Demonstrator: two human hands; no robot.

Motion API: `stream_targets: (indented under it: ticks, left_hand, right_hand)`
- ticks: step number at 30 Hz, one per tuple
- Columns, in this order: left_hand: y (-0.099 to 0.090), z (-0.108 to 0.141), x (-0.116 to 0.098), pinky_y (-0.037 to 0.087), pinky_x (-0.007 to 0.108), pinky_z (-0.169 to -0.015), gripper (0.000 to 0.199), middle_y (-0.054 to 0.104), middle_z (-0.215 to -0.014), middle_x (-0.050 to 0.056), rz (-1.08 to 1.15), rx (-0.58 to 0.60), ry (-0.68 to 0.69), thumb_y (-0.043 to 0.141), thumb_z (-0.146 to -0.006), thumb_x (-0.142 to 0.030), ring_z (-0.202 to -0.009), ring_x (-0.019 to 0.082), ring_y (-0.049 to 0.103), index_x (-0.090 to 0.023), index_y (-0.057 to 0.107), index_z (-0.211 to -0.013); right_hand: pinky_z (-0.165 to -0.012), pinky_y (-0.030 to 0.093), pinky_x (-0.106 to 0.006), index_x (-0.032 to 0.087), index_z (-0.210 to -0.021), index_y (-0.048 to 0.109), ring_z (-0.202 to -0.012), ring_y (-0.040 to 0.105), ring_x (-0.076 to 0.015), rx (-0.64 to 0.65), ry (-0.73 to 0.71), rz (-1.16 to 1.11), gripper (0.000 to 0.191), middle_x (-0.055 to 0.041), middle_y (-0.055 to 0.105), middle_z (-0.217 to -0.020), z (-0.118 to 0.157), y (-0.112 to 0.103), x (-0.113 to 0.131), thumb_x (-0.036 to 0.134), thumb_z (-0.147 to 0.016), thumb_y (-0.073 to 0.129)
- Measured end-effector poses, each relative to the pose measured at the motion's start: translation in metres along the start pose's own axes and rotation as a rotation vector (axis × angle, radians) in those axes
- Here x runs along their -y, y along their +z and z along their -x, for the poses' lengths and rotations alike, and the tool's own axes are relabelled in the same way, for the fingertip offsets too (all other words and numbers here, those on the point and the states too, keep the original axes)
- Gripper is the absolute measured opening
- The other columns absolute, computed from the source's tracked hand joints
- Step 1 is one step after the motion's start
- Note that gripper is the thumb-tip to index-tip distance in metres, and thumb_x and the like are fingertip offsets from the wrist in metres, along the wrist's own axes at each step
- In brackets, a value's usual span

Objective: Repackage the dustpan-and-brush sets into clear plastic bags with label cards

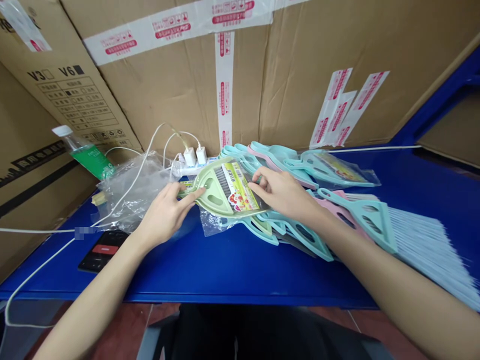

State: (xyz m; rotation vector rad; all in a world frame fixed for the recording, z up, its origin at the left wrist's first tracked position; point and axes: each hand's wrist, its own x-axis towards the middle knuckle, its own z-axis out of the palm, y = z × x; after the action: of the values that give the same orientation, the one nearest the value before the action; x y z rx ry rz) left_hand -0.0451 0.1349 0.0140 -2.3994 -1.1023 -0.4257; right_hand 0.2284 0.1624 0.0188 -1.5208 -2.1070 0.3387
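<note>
Head view, left to right: a water bottle [86, 155] with a green label, tilted against a cardboard carton [176, 85]; a crumpled clear plastic bag [131, 192]; a black phone [103, 250] near the left of the blue bench [210, 270]; a white power strip [191, 168] behind the work. Left hand [165, 215] partly closed, curled around the handle end of a pale green dustpan [213, 192]. Right hand [281, 192] also partly closed, fingertips gripping the dustpan's labelled far end. Dustpan raised between both hands, at the front of a heap of teal and pink dustpans [296, 235]. Work in hand: handling this single dustpan. Carton wall close behind; blue bench surface running toward the near edge; pale broom bristles [427, 255] reaching the right end.
</note>
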Motion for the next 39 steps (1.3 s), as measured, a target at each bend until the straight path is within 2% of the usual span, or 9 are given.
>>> stream_targets:
  ticks: [6,14,22,29,32,36,39]
  left_hand:
    - [0.000,0.003,-0.002,0.052,0.035,-0.072,0.040,0.051,-0.092,0.009,-0.020,-0.065,0.044,0.033,-0.101,-0.024,-0.081,0.022,0.050,-0.020,0.056,-0.134]
    - [0.001,0.006,-0.004,0.051,0.034,-0.073,0.039,0.051,-0.095,0.009,-0.023,-0.061,0.050,0.035,-0.100,-0.023,-0.085,0.022,0.050,-0.024,0.054,-0.135]
    - [0.003,0.005,-0.005,0.051,0.034,-0.070,0.038,0.050,-0.093,0.009,-0.057,-0.096,0.093,0.034,-0.101,-0.022,-0.082,0.021,0.049,-0.019,0.058,-0.129]
    - [0.004,0.006,-0.005,0.051,0.035,-0.070,0.038,0.051,-0.094,0.009,-0.051,-0.077,0.082,0.034,-0.100,-0.022,-0.082,0.022,0.050,-0.021,0.056,-0.131]
    - [0.003,0.006,-0.005,0.051,0.034,-0.069,0.037,0.051,-0.093,0.009,-0.062,-0.099,0.090,0.035,-0.100,-0.021,-0.081,0.021,0.050,-0.019,0.058,-0.129]
    - [0.003,0.005,-0.007,0.051,0.033,-0.067,0.037,0.051,-0.091,0.009,-0.070,-0.114,0.104,0.034,-0.101,-0.022,-0.079,0.021,0.049,-0.018,0.059,-0.128]
    - [0.004,0.005,-0.007,0.051,0.034,-0.068,0.038,0.051,-0.092,0.009,-0.072,-0.113,0.104,0.032,-0.101,-0.022,-0.080,0.021,0.050,-0.019,0.059,-0.127]
  right_hand:
    - [-0.057,0.038,-0.032,0.023,-0.087,0.050,-0.057,0.054,-0.0167,-0.082,-0.106,-0.138,0.008,0.0010,0.059,-0.066,0.002,0.005,-0.009,0.031,-0.084,0.050]
    - [-0.057,0.038,-0.032,0.025,-0.072,0.044,-0.058,0.047,-0.0156,0.018,-0.043,-0.290,0.017,0.0012,0.050,-0.065,0.000,0.006,-0.010,0.036,-0.084,0.050]
    - [-0.059,0.037,-0.034,0.025,-0.070,0.049,-0.061,0.046,-0.0175,-0.076,-0.149,-0.218,0.016,-0.0001,0.048,-0.066,0.000,0.006,-0.015,0.037,-0.081,0.048]
    - [-0.055,0.036,-0.034,0.026,-0.071,0.046,-0.059,0.044,-0.0175,-0.017,-0.070,-0.196,0.027,-0.0002,0.048,-0.065,-0.003,0.009,-0.020,0.051,-0.081,0.047]
    - [-0.056,0.036,-0.033,0.026,-0.070,0.044,-0.058,0.043,-0.0169,0.018,-0.066,-0.217,0.026,0.0009,0.046,-0.064,-0.004,0.009,-0.020,0.051,-0.080,0.046]
    - [-0.059,0.037,-0.034,0.026,-0.069,0.043,-0.061,0.045,-0.0172,-0.037,-0.116,-0.182,0.025,0.0003,0.047,-0.066,-0.003,0.006,-0.017,0.048,-0.081,0.046]
    - [-0.057,0.036,-0.033,0.026,-0.066,0.044,-0.060,0.044,-0.0168,0.032,-0.128,-0.215,0.029,0.0001,0.047,-0.063,-0.002,0.005,-0.015,0.050,-0.083,0.043]
